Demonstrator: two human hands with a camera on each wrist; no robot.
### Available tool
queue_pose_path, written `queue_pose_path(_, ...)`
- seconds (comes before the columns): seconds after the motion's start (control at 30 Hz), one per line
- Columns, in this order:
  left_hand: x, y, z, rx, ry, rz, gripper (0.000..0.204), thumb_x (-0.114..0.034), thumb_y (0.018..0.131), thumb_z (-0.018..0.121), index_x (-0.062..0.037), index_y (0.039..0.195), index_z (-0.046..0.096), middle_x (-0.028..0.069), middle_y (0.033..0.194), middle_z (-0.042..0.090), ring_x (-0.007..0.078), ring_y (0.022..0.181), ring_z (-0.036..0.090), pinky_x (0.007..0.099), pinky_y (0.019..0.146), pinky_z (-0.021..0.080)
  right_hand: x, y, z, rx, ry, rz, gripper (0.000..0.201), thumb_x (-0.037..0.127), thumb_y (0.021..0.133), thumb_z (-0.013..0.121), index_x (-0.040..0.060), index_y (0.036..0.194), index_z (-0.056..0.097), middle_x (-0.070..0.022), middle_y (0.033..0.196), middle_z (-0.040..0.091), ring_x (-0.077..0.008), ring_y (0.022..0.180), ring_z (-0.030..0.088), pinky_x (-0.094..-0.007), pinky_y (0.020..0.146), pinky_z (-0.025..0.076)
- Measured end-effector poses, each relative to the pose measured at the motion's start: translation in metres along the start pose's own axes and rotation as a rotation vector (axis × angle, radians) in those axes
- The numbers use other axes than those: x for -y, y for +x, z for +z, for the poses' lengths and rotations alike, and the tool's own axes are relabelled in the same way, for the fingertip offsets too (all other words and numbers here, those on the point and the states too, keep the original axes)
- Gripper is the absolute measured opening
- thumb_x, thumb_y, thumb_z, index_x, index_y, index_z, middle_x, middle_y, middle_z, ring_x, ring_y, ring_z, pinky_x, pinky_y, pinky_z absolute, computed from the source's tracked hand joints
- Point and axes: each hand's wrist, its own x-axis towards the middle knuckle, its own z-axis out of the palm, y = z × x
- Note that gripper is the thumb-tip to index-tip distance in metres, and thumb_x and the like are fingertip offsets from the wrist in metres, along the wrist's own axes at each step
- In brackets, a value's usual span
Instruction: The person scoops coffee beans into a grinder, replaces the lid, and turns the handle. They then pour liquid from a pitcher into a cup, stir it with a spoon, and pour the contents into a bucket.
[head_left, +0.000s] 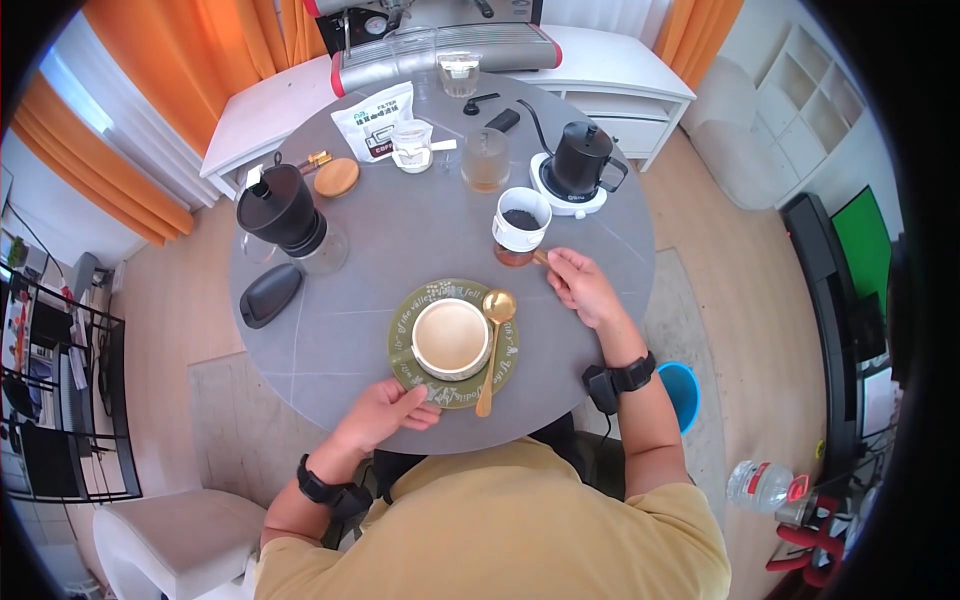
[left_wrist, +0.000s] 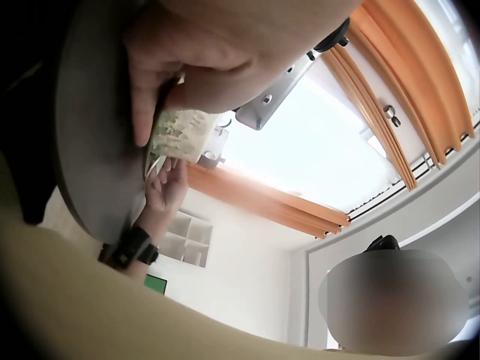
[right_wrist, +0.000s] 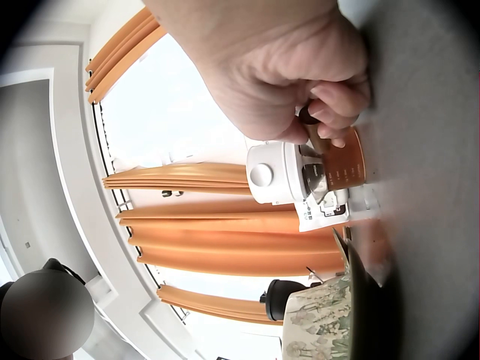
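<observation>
My left hand [head_left: 385, 415] pinches the near-left rim of a green saucer [head_left: 401, 368] with white lettering, thumb on top. A cream cup [head_left: 450, 373] with a floral outside sits on the saucer; its inside looks bare. A gold spoon [head_left: 490, 365] lies along the saucer's right side, beside the cup. My right hand [head_left: 583, 288] grips the wooden handle of a small glass coffee server [right_wrist: 349, 161] containing reddish-brown liquid. On top of the server stands a white dripper [head_left: 519, 238] with dark coffee grounds [head_left: 520, 218] inside. Fingers hide most of the handle.
Behind the server stand a black kettle [head_left: 578, 160] on a white base and a glass [head_left: 485, 160]. Farther left are a white coffee bag [head_left: 375, 120], a wooden lid [head_left: 337, 178], a grinder [head_left: 285, 210] and a black tray [head_left: 270, 296]. An espresso machine [head_left: 450, 52] stands behind the table.
</observation>
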Motion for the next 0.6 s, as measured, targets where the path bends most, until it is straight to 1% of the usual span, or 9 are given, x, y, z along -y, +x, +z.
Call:
queue_pose_path(0.03,-0.011,-0.005,-0.007,0.000,-0.002,0.000,0.028,-0.025,0.096,0.051,0.0001,0.107,0.060,0.0095,0.096,0.067,0.0159,0.084,0.065,0.0279,0.077,0.054,0.000,0.001,0.000,0.004,0.002,0.003,0.022,0.027,0.094,0.052,0.0072,0.102,0.056,0.0060,0.065,0.044,-0.0009,0.048,0.031,-0.0176,0.039,0.020)
queue_pose_path(0.1,-0.041,-0.021,-0.024,0.145,0.469,-0.067,0.031,-0.031,0.095,0.052,-0.0027,0.098,0.064,0.0059,0.082,0.068,0.0120,0.072,0.065,0.0230,0.065,0.051,-0.001,0.001,-0.001,0.006,0.004,0.005,0.022,0.027,0.095,0.052,0.0072,0.102,0.056,0.0059,0.065,0.045,-0.0010,0.048,0.031,-0.0175,0.039,0.020)
queue_pose_path(0.2,-0.065,-0.027,-0.044,0.007,0.424,0.087,0.030,-0.033,0.094,0.053,-0.0057,0.093,0.066,0.0008,0.074,0.066,0.0068,0.066,0.061,0.0187,0.056,0.045,-0.001,0.001,-0.001,0.002,0.013,0.009,0.022,0.027,0.095,0.052,0.0072,0.103,0.056,0.0058,0.066,0.045,-0.0009,0.048,0.031,-0.0173,0.039,0.020)
queue_pose_path(0.23,-0.072,-0.021,-0.047,0.007,0.424,0.087,0.030,-0.033,0.094,0.053,-0.0057,0.093,0.066,0.0008,0.074,0.066,0.0068,0.066,0.061,0.0187,0.056,0.045,0.000,0.000,0.000,0.002,0.012,0.009,0.022,0.027,0.095,0.052,0.0073,0.103,0.056,0.0059,0.066,0.045,-0.0009,0.048,0.031,-0.0172,0.040,0.020)
queue_pose_path(0.3,-0.085,-0.004,-0.054,-0.273,0.361,0.344,0.029,-0.034,0.094,0.053,-0.0073,0.094,0.065,-0.0024,0.071,0.063,0.0035,0.062,0.056,0.0179,0.052,0.041,0.000,0.000,0.000,0.002,0.012,0.007,0.022,0.028,0.095,0.052,0.0073,0.103,0.056,0.0060,0.065,0.045,-0.0008,0.048,0.031,-0.0171,0.040,0.020)
queue_pose_path(0.33,-0.093,0.005,-0.055,-0.272,0.362,0.346,0.029,-0.034,0.094,0.053,-0.0073,0.094,0.065,-0.0024,0.071,0.063,0.0035,0.062,0.056,0.0179,0.052,0.041,0.000,0.001,-0.001,0.013,0.004,0.002,0.023,0.029,0.095,0.052,0.0076,0.102,0.057,0.0062,0.065,0.045,-0.0007,0.048,0.031,-0.0170,0.040,0.020)
queue_pose_path(0.4,-0.108,0.026,-0.053,-0.434,0.375,0.497,0.028,-0.034,0.093,0.054,-0.0079,0.095,0.066,-0.0042,0.072,0.061,0.0020,0.063,0.052,0.0169,0.052,0.038,-0.001,0.001,-0.002,0.017,-0.004,-0.007,0.023,0.030,0.095,0.052,0.0079,0.101,0.057,0.0063,0.065,0.045,-0.0006,0.048,0.032,-0.0169,0.040,0.021)
queue_pose_path(0.53,-0.116,0.065,-0.059,-0.377,0.263,0.554,0.027,-0.032,0.093,0.055,-0.0081,0.095,0.066,-0.0055,0.075,0.060,0.0017,0.064,0.049,0.0165,0.052,0.035,-0.002,0.001,-0.001,0.009,-0.009,-0.005,0.027,0.032,0.096,0.051,0.0072,0.101,0.060,0.0065,0.064,0.045,-0.0006,0.047,0.031,-0.0165,0.039,0.020)
queue_pose_path(0.6,-0.115,0.079,-0.061,-0.350,0.131,0.516,0.025,-0.030,0.093,0.056,-0.0079,0.095,0.066,-0.0056,0.076,0.059,0.0021,0.064,0.046,0.0168,0.052,0.035,-0.002,0.002,-0.002,-0.010,-0.007,-0.004,0.029,0.032,0.096,0.050,0.0058,0.104,0.061,0.0064,0.064,0.044,-0.0004,0.046,0.029,-0.0162,0.038,0.020)
